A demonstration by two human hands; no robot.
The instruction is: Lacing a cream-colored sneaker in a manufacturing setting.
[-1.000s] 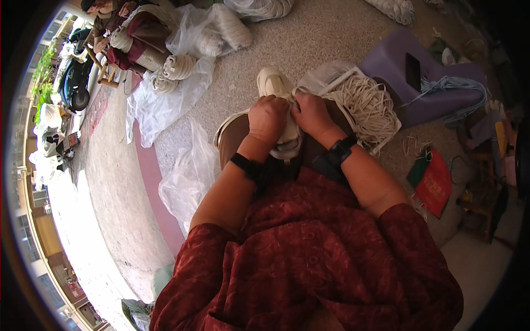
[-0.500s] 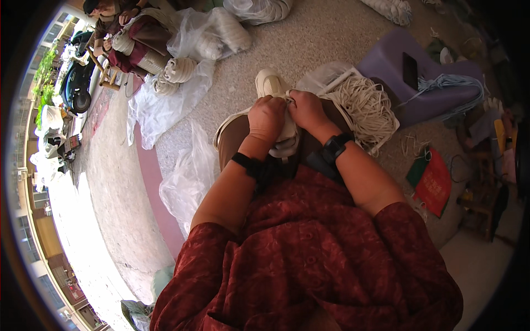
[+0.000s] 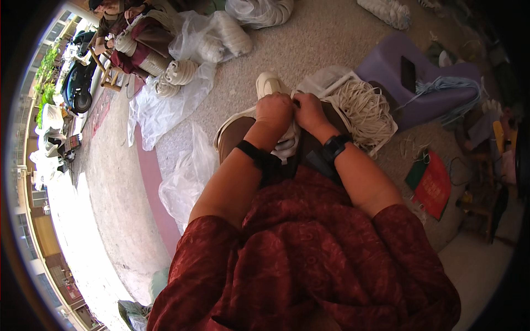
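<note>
My left hand (image 3: 273,115) and my right hand (image 3: 311,113) meet knuckle to knuckle above my lap. Both are closed, fingers bent in on cream cord that they mostly hide. A pale cream band (image 3: 236,117) crosses my left thigh toward the left hand. Below the hands, more whitish material (image 3: 287,144) shows between my thighs; its form is unclear. Just right of my right hand, a large heap of loose cream cord (image 3: 364,110) lies by my right leg in a white-rimmed holder. My cream shoe (image 3: 269,84) shows beyond the hands.
A purple plastic stool (image 3: 386,66) at the right bears a dark phone (image 3: 408,74) and light-blue cords (image 3: 450,88). Clear plastic sheeting (image 3: 187,176) lies at left. Another person (image 3: 138,38) sits far left near wound cord coils (image 3: 179,71). A red-green cloth item (image 3: 433,187) is at right.
My left hand has shifted slightly right and up, closer to the right hand. Its fingers now cover the pale strand that showed between the fingertips. The view has moved a little.
</note>
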